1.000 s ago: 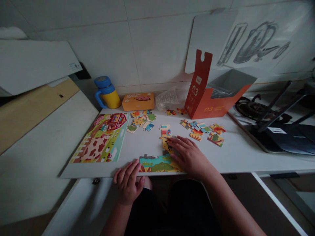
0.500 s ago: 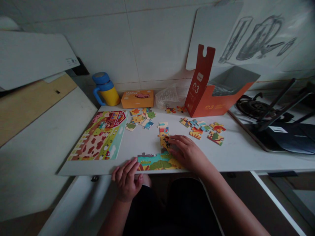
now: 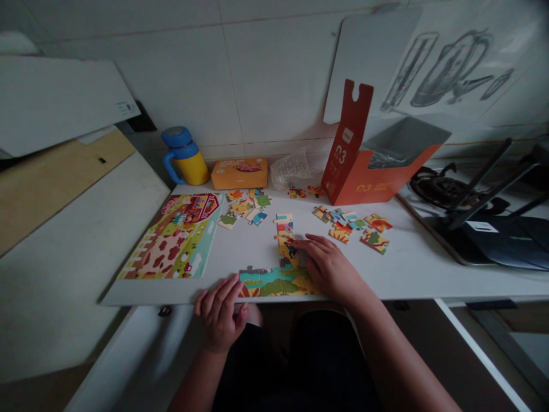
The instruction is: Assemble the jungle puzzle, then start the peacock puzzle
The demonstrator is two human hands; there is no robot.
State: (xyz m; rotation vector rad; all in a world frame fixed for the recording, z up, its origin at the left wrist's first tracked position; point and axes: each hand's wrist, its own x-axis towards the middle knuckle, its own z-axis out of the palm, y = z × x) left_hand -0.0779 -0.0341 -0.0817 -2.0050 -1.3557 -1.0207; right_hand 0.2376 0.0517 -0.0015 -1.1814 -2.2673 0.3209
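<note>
A row of joined jigsaw pieces [image 3: 274, 280], teal and green, lies along the table's front edge. From its right part a column of joined pieces [image 3: 286, 232] runs back, carrying a small dark figure. My right hand [image 3: 330, 266] rests over the corner where they meet, its fingers stretched out and a fingertip at the column's right side. The hand hides the row's right end. My left hand [image 3: 221, 312] lies at the table edge, fingers extended, their tips against the row's left end. It holds nothing.
Loose jigsaw pieces lie in a left heap [image 3: 244, 207] and a right heap [image 3: 343, 222]. A finished farm puzzle [image 3: 171, 240] is at left. Behind stand a blue and yellow flask [image 3: 189, 160], an orange box [image 3: 240, 173], a plastic bag [image 3: 291, 170] and an open red box [image 3: 381, 177].
My right hand has shifted slightly right and its fingers have drawn back a little, showing more of the column. The left hand stays at the row's left end. The view has tilted slightly.
</note>
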